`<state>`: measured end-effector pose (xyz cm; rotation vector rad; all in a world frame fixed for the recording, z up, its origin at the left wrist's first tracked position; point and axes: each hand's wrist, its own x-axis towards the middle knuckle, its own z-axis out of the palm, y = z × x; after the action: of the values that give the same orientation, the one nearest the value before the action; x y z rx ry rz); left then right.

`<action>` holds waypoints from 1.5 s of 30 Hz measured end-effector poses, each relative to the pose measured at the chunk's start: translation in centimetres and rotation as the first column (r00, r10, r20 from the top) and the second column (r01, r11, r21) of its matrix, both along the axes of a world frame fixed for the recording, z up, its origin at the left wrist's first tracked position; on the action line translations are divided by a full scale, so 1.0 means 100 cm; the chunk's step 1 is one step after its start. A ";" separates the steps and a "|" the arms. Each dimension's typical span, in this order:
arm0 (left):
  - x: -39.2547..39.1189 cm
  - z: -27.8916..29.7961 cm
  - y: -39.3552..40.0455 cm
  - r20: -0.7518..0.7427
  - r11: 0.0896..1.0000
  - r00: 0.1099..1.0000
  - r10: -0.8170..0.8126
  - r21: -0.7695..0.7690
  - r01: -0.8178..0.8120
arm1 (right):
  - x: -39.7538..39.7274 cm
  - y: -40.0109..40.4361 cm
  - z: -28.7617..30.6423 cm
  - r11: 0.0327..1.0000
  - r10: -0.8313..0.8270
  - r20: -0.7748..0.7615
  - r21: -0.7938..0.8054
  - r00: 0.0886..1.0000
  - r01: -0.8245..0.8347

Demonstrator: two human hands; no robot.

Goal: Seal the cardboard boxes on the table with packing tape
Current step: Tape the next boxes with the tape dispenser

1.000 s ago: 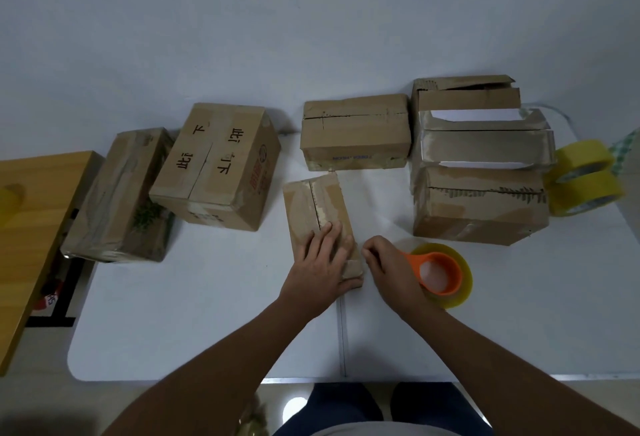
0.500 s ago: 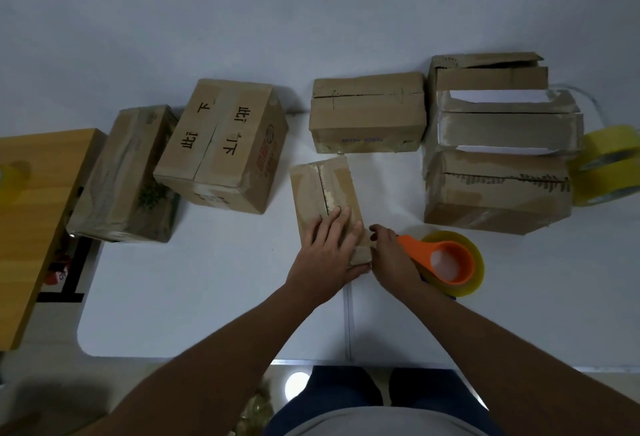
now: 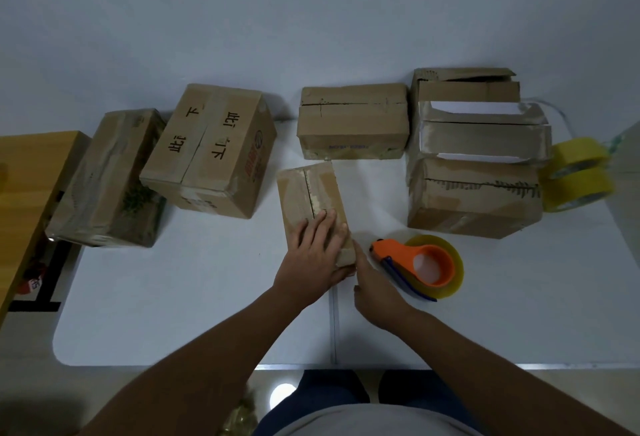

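1. The small box (image 3: 311,203) I am working on lies near the middle of the white table (image 3: 173,297). Its long axis runs from near to far, tilted slightly left at the far end. The centre seam follows that same axis.

2. My left hand (image 3: 317,255) lies flat on the near end of this box, fingers straight and spread, pressing the flaps down. It grasps nothing.

3. My right hand (image 3: 372,292) sits just right of the box's near right corner, with a fingertip touching that corner. I cannot tell whether it pinches a tape end or merely rests there; the fingers are too foreshortened.

4. The tape dispenser (image 3: 420,267) lies on the table just right of the right hand, not held. Its orange nose points left toward the box corner. The right hand is plainly the nearer one to it.

5. My judgement: the coming pass of tape should run along the seam, near to far, so the dispenser must come in from the right and turn onto that axis while the left hand steadies the box.

6. Further out, larger boxes line the far edge, and two yellow tape rolls (image 3: 576,172) are stacked at the far right.
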<state>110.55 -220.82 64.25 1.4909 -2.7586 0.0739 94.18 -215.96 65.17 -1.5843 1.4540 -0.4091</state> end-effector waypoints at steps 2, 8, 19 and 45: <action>-0.001 0.004 0.000 -0.003 1.000 1.000 -0.004 0.024 0.004 | -0.003 -0.002 0.003 1.000 -0.014 0.008 0.006 1.000 0.014; 0.006 0.005 -0.003 0.003 0.993 0.995 -0.097 0.069 0.097 | -0.021 -0.023 0.005 0.993 0.063 -0.110 -0.097 0.992 -0.073; 0.053 0.075 -0.015 -0.630 0.855 0.578 0.519 0.389 -0.344 | -0.022 -0.006 0.027 0.936 0.036 -0.250 -0.332 0.968 -0.120; 0.069 0.023 0.067 0.103 0.165 -0.600 0.794 0.912 0.375 | 0.043 -0.026 0.009 0.781 0.225 -0.715 -0.273 0.661 -0.561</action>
<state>117.44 -214.14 66.52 1.3969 0.1334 -1.7163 98.52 -218.54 66.09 -2.5908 1.4730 0.1053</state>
